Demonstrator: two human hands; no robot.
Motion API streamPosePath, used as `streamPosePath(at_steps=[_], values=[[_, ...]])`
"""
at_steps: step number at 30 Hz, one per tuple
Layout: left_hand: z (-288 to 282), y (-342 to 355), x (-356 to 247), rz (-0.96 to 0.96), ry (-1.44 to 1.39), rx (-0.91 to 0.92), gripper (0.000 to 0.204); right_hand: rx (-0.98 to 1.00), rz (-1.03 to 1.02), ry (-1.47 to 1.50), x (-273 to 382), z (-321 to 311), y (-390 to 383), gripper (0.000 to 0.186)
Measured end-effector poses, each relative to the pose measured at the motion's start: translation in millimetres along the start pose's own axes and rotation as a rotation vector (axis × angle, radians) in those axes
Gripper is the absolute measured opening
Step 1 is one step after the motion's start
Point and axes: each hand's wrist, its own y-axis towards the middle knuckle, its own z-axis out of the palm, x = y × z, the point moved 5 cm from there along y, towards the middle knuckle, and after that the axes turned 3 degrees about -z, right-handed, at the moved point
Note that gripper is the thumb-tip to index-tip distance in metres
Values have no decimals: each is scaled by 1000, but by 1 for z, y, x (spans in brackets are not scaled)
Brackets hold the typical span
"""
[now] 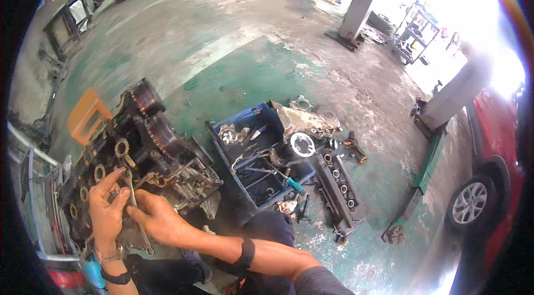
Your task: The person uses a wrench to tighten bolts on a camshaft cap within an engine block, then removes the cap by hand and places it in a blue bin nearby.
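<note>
A combination wrench (132,189) stands at a steep slant against the near side of a greasy engine block (167,170), its ring end hanging below my right hand. My right hand (158,217) is closed around the wrench's middle, thumb along the shaft. Beside it, my left hand (107,209) has curled fingers and thumb close to the wrench's upper end; what they pinch is hidden. Just above my hands, a round metal ring (122,147) sticks up from the block. Dark toothed wheels (161,133) sit at the block's far end.
Right of the engine, a blue crate (250,119) holds metal parts and a teal-handled tool (295,185). A long dark cover (340,195) lies beside it, below a metal housing (306,119). An orange plastic piece (88,114) stands behind the block. A red car (498,144) and green lift arm (425,172) are at right.
</note>
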Motion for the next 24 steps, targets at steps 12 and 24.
streamPosePath(at_steps=[12, 24], values=[[3, 3, 14, -21, -62, 75, 35, 95, 154, 299, 10, -43, -6, 23], [-4, 5, 34, -65, 107, 99, 35, 116, 167, 299, 9, -55, -2, 26]])
